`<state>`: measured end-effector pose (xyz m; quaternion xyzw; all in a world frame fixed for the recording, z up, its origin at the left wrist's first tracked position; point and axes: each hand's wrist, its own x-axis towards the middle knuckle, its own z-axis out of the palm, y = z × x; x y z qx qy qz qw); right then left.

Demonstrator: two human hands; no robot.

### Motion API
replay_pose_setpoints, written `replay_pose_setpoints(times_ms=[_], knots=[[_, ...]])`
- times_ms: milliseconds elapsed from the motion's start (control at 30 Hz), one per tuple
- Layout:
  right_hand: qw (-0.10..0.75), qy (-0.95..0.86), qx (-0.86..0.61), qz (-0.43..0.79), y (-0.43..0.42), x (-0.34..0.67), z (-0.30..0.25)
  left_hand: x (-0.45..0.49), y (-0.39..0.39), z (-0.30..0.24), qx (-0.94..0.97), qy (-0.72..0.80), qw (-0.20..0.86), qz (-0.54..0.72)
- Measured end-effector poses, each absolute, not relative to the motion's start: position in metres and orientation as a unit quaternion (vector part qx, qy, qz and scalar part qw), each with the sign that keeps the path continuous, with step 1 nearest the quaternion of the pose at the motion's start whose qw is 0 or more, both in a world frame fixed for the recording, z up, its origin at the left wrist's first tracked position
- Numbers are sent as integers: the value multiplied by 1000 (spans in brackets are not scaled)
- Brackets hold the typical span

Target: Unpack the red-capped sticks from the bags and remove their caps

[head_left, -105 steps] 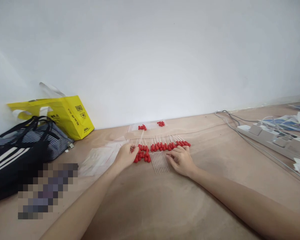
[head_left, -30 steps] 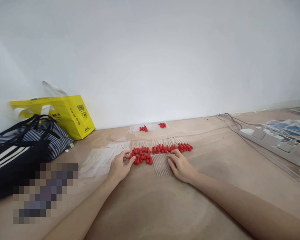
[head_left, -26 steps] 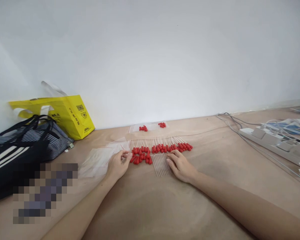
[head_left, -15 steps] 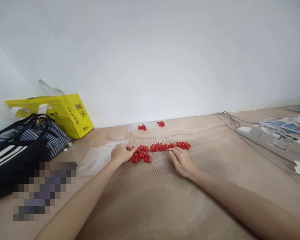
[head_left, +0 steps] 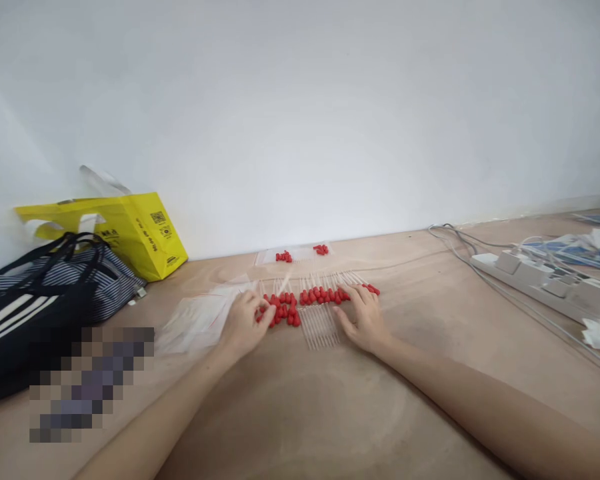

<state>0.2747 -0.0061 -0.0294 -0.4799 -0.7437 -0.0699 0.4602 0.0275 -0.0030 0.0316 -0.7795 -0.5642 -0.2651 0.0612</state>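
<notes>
Left grip (head_left: pixel 245 321) unclear, black bag (head_left: pixel 30 350) cropped

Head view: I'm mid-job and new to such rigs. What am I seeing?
There's no machine: these are a person's bare left hand and right hand, filmed by a camera worn on the head, looking forward and down. On the wooden-looking surface lie red bulbs with thin pale stems, some clear thin tubes and, farther left, clear plastic bags. The left hand's fingertips are at the left cluster of bulbs; whether they grip one, I can't tell. The right hand is spread over the bulbs farther right, apparently holding nothing.
</notes>
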Motion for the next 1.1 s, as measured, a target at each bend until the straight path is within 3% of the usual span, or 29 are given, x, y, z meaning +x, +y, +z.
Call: replay_pose_setpoints(times_ms=[100, 333, 833, 1100], knots=[[469, -750, -456, -96, -10, 274, -28, 35, -19, 16, -848, -459, 59, -260], [390, -835, -366, -128, -13, 270, -24, 52, -24, -1, -875, -398, 101, -258], [411, -847, -314, -122, -13, 259, -26, 61, -22, -9, -886, -322, 104, -316], [423, -852, -271, -150, -12, 259, -25, 55, -24, -7, -896, -329, 83, -287]])
